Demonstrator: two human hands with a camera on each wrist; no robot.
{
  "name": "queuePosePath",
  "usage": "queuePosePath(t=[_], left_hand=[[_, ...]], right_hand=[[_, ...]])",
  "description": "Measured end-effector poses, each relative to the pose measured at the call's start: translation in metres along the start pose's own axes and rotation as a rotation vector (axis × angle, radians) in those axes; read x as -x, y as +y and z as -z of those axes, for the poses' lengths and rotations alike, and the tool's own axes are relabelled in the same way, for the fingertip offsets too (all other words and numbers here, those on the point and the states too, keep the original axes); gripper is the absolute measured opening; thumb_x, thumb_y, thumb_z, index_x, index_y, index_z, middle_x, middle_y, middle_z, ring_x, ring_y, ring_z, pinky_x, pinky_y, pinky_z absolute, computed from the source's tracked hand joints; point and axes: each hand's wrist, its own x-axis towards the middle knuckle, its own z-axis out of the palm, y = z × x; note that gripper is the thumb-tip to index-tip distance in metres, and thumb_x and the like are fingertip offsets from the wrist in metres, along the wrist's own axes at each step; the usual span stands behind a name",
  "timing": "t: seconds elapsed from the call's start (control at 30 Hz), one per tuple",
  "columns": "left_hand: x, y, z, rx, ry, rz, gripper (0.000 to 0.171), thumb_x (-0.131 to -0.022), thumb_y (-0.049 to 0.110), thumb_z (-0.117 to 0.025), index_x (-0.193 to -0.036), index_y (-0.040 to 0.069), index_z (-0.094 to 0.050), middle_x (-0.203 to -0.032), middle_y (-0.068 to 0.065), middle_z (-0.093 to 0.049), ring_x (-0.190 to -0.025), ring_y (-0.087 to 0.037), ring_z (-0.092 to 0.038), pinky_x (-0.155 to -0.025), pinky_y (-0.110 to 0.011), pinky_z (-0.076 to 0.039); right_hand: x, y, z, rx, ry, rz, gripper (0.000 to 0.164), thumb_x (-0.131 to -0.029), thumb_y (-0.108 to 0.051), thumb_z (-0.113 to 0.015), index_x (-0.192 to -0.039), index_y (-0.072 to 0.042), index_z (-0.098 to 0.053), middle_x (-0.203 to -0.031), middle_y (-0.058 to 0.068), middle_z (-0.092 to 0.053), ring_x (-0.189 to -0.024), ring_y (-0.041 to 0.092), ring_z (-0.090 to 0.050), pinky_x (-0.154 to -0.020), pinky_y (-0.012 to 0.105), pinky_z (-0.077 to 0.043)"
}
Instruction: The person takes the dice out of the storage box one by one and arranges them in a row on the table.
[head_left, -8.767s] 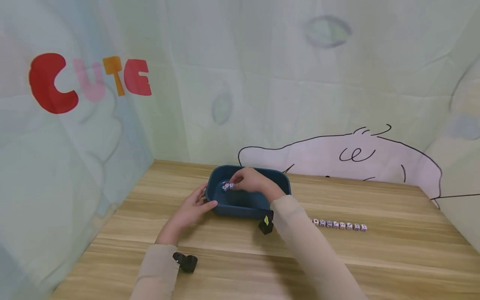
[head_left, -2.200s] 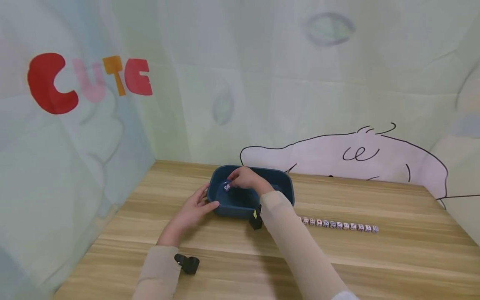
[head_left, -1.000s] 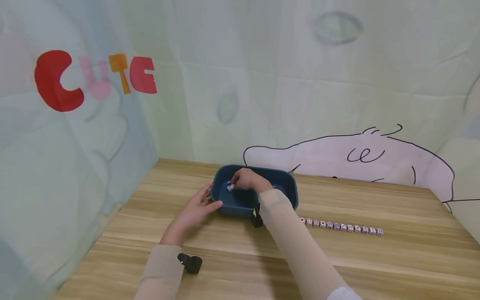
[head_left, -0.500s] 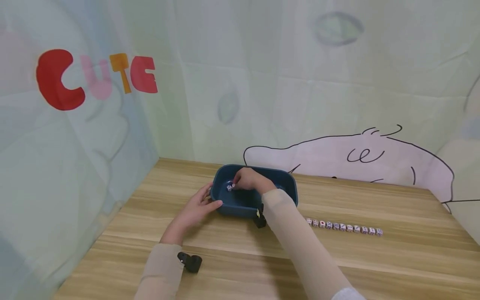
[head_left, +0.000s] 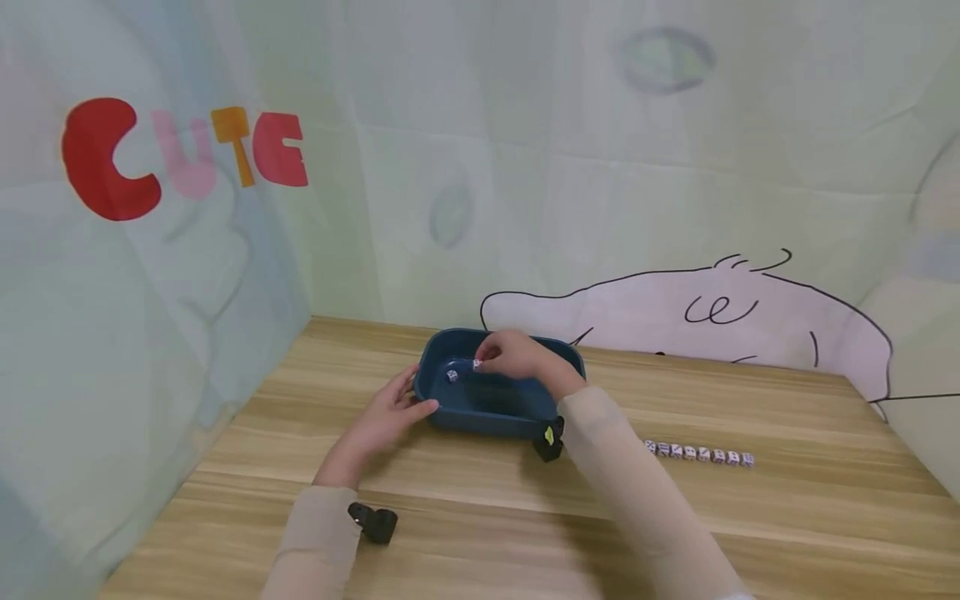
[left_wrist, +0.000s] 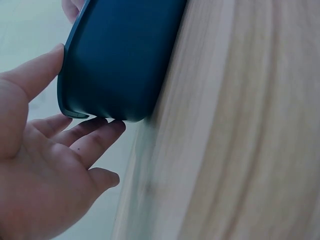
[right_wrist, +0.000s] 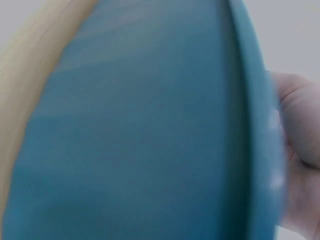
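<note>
On the table stands a dark blue plastic tub (head_left: pixel 480 423). My left hand (head_left: pixel 381 423) grips its left end, thumb at the front corner and fingers against the end wall; in the left wrist view the thumb (left_wrist: pixel 42 70) presses the rim while fingertips touch the wall below. Above the tub's floor, my right hand (head_left: pixel 517 357) pinches a small white die (head_left: pixel 477 364) between thumb and fingertips. Another die (head_left: pixel 452 376) lies in the tub's left part. In the right wrist view the tub's wall (right_wrist: pixel 140 120) hides most of that hand.
A straight row of white dice (head_left: pixel 703 454) lies on the wooden table (head_left: pixel 465 517) right of the tub, its left end hidden behind the right sleeve (head_left: pixel 637 483). A printed cloth backdrop (head_left: pixel 480 167) rises behind the table and at its left.
The right hand has lifted a die off the tub's floor and moved right with it, away from the other die. The left hand keeps its place. Earlier, the dice row grew longer.
</note>
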Motion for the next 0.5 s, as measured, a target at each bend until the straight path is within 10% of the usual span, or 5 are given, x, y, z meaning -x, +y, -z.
queuePosePath(t=[0.5], left_hand=[[-0.002, 0.000, 0.000, -0.017, 0.006, -0.003, 0.075, -0.095, 0.024, -0.062, -0.154, 0.006, -0.017, -0.154, -0.028, -0.024, -0.138, -0.045, -0.032, -0.110, -0.052, -0.032]], right_hand=[[0.078, 0.021, 0.033, -0.024, 0.140, 0.097, 0.014, -0.092, -0.013, -0.064, -0.100, -0.004, -0.069, -0.090, 0.004, -0.069, -0.078, 0.013, -0.060, -0.073, 0.029, -0.053]])
